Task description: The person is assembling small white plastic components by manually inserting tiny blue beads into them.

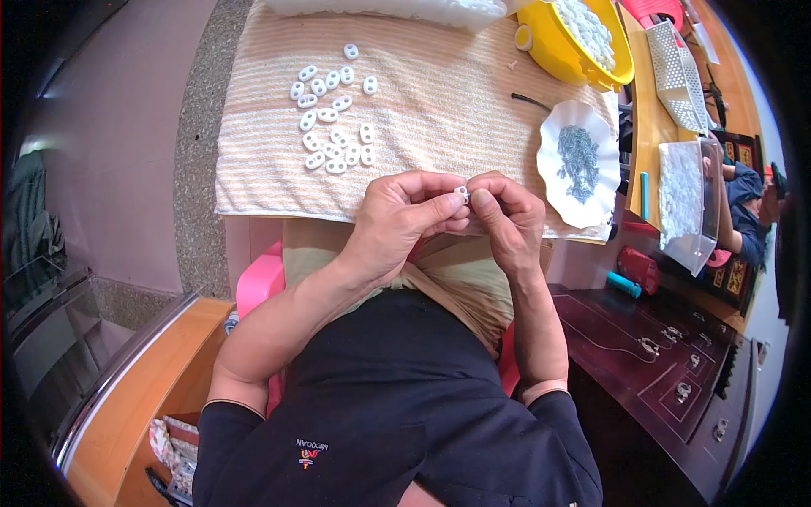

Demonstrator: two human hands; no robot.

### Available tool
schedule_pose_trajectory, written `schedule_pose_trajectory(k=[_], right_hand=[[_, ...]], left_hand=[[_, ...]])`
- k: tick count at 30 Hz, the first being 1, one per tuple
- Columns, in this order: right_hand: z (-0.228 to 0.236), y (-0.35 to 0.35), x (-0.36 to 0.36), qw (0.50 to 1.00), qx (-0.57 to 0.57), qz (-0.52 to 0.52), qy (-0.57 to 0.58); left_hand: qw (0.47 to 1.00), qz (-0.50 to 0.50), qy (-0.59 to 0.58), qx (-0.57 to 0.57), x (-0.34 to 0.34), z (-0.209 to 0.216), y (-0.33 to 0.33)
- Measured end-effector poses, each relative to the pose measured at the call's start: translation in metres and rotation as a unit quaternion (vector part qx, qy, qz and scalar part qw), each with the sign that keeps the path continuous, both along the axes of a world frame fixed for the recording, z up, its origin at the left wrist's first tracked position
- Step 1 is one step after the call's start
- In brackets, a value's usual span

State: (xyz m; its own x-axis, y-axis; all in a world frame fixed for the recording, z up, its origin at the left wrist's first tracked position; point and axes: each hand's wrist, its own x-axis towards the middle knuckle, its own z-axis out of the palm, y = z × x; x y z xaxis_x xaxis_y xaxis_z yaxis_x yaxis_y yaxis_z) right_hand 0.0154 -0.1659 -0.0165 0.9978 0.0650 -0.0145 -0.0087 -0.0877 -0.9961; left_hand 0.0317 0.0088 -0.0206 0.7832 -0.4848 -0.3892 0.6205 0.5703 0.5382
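Note:
Above the front edge of the towel, my left hand (395, 221) pinches a small white two-holed plastic piece (462, 195) between thumb and fingers. My right hand (512, 221) is closed too, its thumb and forefinger gripping the right side of that same piece. Anything smaller between those fingertips is hidden. Left of my hands lie several white oval two-holed pieces (335, 166), loosely scattered on the striped towel (439, 110). To the right, a white scalloped dish (552, 165) holds a heap of small dark grey metal parts (579, 165).
A yellow tub (541, 38) of white pieces stands at the far right, near a thin black stick (530, 101). A clear bag (397, 7) lies along the far edge. Further right are a white perforated basket (673, 76), a clear bin (683, 198) and another person's arm (726, 190).

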Motion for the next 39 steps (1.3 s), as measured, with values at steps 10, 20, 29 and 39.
schedule_pose_trajectory(k=[10,20,29,39], right_hand=[[0.005,0.006,-0.001,0.999,-0.034,0.002,0.013],[0.014,0.011,-0.002,0.996,0.047,0.005,0.069],[0.001,0.009,-0.001,0.998,0.044,-0.016,0.050],[0.003,0.005,0.001,0.993,0.090,-0.002,0.076]], left_hand=[[1.000,0.011,-0.004,0.018,-0.002,0.000,-0.001],[0.993,0.044,-0.085,0.063,-0.008,-0.003,-0.006],[0.997,0.043,-0.058,0.037,-0.005,-0.003,-0.004],[0.997,0.035,-0.054,0.042,-0.002,0.001,-0.002]])
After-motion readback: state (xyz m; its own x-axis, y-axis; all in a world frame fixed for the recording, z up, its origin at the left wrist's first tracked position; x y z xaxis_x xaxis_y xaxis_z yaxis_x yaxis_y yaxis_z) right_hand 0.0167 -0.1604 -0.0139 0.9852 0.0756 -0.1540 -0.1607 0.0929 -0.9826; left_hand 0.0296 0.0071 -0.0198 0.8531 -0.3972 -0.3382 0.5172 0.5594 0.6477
